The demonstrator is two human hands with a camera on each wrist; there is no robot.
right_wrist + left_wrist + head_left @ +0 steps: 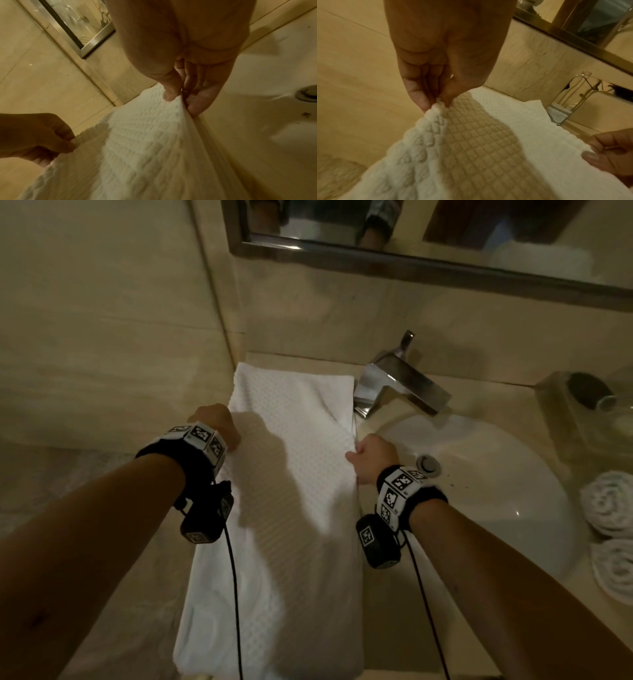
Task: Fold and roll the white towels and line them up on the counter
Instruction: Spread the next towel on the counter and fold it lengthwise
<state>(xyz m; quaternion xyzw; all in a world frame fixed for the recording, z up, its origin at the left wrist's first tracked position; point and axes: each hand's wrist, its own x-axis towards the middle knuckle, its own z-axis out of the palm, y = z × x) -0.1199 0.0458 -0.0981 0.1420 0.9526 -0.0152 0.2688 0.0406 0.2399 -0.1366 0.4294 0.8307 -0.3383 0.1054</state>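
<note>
A long white waffle-textured towel [294, 474] lies lengthwise on the beige counter [144, 577] left of the sink, its near end hanging over the front edge. My left hand [219, 426] pinches the towel's left edge [437, 106] between thumb and fingers. My right hand [368, 458] pinches the right edge [180, 97] about halfway along, beside the basin. Both edges are lifted slightly. Two rolled white towels [609, 501] sit on the counter at the far right.
A chrome faucet [397, 378] stands just behind the towel's far right corner. The white basin [486, 484] with its drain [428, 464] lies right of the towel. A glass holder [582, 402] stands at the back right. A framed mirror [428, 265] hangs above, and a wall closes the left side.
</note>
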